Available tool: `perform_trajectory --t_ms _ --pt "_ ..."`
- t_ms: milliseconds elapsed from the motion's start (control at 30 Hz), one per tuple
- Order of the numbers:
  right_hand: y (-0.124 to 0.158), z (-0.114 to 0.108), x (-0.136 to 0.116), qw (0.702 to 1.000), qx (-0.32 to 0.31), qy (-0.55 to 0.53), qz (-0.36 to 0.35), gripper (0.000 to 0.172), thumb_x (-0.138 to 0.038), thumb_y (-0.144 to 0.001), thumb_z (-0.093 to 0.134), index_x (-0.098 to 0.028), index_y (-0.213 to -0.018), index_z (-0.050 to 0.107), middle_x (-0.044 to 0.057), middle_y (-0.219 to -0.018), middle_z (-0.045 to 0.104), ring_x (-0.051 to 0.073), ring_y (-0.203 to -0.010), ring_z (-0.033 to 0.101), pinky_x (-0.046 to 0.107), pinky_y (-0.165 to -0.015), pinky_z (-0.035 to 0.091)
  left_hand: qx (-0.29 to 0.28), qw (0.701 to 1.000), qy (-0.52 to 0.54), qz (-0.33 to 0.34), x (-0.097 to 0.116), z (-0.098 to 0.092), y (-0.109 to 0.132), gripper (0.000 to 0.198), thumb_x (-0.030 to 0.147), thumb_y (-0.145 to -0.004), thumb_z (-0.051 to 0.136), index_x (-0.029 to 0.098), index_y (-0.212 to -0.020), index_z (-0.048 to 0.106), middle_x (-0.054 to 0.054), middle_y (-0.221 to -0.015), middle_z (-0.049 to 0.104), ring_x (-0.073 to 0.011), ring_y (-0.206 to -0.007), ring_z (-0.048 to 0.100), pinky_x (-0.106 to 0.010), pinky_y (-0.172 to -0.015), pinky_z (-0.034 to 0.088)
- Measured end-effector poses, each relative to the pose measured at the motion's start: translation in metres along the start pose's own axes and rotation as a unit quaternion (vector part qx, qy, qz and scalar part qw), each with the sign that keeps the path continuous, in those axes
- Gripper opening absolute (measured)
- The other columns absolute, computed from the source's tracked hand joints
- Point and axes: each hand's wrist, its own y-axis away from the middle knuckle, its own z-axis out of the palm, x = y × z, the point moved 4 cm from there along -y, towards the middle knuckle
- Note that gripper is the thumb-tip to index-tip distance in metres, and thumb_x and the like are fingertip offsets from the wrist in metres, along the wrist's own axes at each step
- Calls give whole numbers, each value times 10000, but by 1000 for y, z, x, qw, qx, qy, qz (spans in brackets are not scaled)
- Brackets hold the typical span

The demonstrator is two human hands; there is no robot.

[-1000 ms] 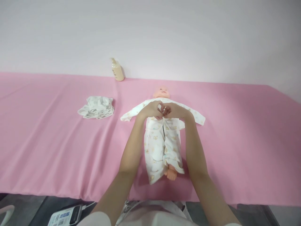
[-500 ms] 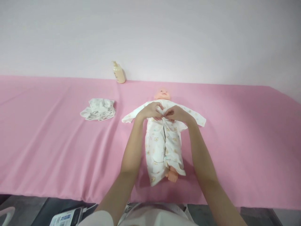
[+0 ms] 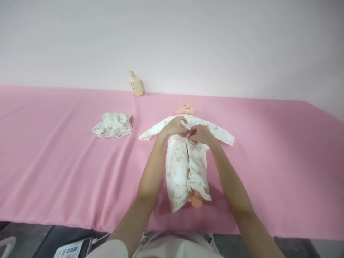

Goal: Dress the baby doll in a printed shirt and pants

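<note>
A baby doll [image 3: 185, 108] lies on its back on the pink cloth, dressed in a white printed romper [image 3: 185, 168] with its sleeves spread sideways. A bare foot [image 3: 195, 200] pokes out at the bottom. My left hand [image 3: 174, 126] and my right hand [image 3: 199, 133] meet at the doll's chest. Both are closed in a pinch on the romper's front edges, just below the neck.
The pink-covered table [image 3: 53, 161] runs the width of the view. A cream pump bottle [image 3: 136, 84] stands by the back wall. A folded white garment [image 3: 113, 124] lies left of the doll. A device with a label [image 3: 72, 248] sits below the table's near edge.
My hands have stayed at the doll's chest, shifting slightly lower on the romper front. The view has tilted a little.
</note>
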Motion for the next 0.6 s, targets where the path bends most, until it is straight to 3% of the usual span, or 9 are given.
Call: perform_trajectory --t_ms 200,400,600 --pt "-3 0 6 996 -13 -90 8 54 -128 -591 615 -157 -602 570 -41 -452 513 99 -394 500 210 -420 388 -3 999 -48 3 1 0 3 518 88 -606 672 196 -1040 413 -4 -714 673 -161 -687 663 -298 -644 556" --pt "-13 1 21 980 -70 -187 -14 83 -179 -572 692 -130 -601 632 -40 -451 482 51 -405 390 194 -393 291 -22 998 -62 9 -2 0 -1 446 121 -622 672 197 -980 417 -4 -702 673 -159 -659 660 -295 -630 545" --pt "-17 0 27 972 -71 -224 -3 110 -189 -546 723 -126 -582 639 -47 -441 469 37 -391 351 197 -386 255 -27 995 -98 0 -3 -4 -2 421 171 -624 686 200 -954 425 -25 -731 688 -160 -655 652 -273 -588 519"
